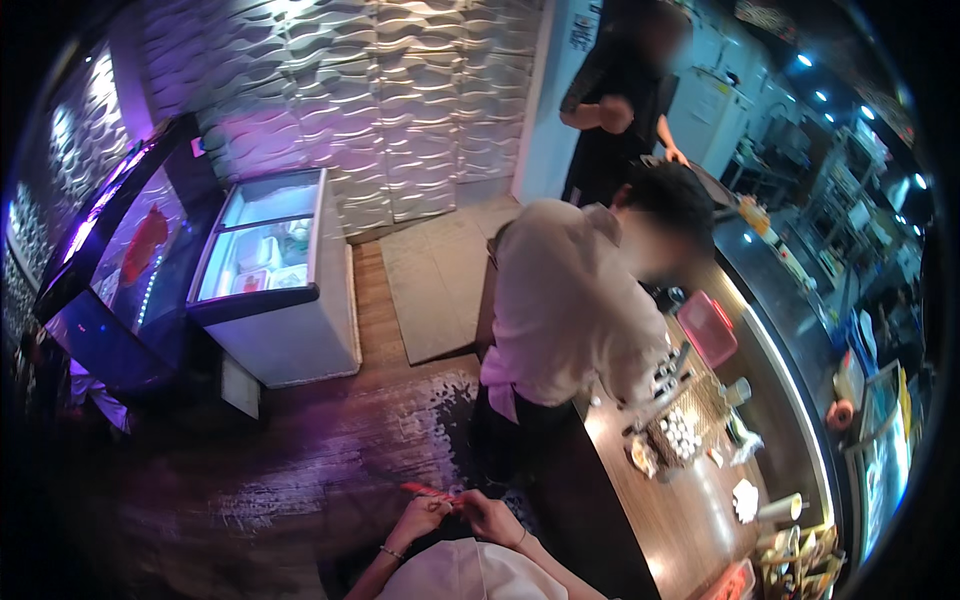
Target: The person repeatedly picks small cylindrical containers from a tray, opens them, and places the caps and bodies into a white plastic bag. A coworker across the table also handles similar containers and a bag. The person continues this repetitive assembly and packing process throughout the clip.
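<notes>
Wavy wall [400,100], freezer [285,340], bending co-worker [565,290] beyond fingers [468,502]

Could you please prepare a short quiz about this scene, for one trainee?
1. True or false: the freezer stands further left in the picture than the wooden counter.
2. Which colour is the thin thing at the left hand, beside the right hand?
A) green
B) red
C) blue
3. Who wears the pale top: the person bending over the counter or the person standing behind in dark clothes?

Key:
1. True.
2. B.
3. The person bending over the counter.
</notes>
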A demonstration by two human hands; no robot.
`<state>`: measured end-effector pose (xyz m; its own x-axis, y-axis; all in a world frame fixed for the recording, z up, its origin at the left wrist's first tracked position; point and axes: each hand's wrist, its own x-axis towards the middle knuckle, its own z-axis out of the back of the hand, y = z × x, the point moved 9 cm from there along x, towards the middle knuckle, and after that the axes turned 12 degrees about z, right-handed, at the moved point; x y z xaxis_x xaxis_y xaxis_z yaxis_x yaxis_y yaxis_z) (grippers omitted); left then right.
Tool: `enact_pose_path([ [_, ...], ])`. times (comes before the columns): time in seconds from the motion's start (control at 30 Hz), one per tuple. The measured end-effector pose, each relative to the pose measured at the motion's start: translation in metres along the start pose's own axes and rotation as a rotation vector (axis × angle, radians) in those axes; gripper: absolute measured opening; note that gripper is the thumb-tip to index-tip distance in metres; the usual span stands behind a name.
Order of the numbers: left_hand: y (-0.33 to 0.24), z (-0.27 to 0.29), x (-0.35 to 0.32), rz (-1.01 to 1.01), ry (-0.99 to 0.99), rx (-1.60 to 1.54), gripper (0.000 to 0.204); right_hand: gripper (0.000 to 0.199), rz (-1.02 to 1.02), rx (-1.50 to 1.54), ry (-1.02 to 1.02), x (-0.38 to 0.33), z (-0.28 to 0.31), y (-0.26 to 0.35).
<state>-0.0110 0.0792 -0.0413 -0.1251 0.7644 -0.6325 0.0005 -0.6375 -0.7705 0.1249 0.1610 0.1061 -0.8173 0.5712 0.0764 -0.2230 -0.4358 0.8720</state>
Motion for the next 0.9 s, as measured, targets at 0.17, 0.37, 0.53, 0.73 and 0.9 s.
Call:
enact_pose_path([
  [0.17, -0.134, 0.160, 0.093, -0.214, -0.138, 0.072, 0.021, 0.025, 0.296, -0.226, 0.262, 0.196, 0.013, 0.016],
  [0.37, -0.148, 0.241, 0.150, -0.132, -0.401, -0.160, 0.022, 0.021, 0.338, -0.092, 0.373, 0.298, 0.036, 0.029],
  [0.53, -0.158, 0.302, 0.180, -0.080, -0.405, -0.298, 0.022, 0.014, 0.296, 0.055, 0.459, 0.373, 0.013, 0.006],
  [0.73, -0.238, 0.380, 0.275, -0.250, -0.337, -0.054, 0.020, 0.020, 0.187, 0.099, 0.300, 0.469, 0.036, -0.032],
  [0.9, -0.349, 0.476, 0.347, -0.194, -0.314, 0.098, 0.011, 0.027, 0.022, 0.056, 0.203, 0.562, 0.053, -0.088],
])
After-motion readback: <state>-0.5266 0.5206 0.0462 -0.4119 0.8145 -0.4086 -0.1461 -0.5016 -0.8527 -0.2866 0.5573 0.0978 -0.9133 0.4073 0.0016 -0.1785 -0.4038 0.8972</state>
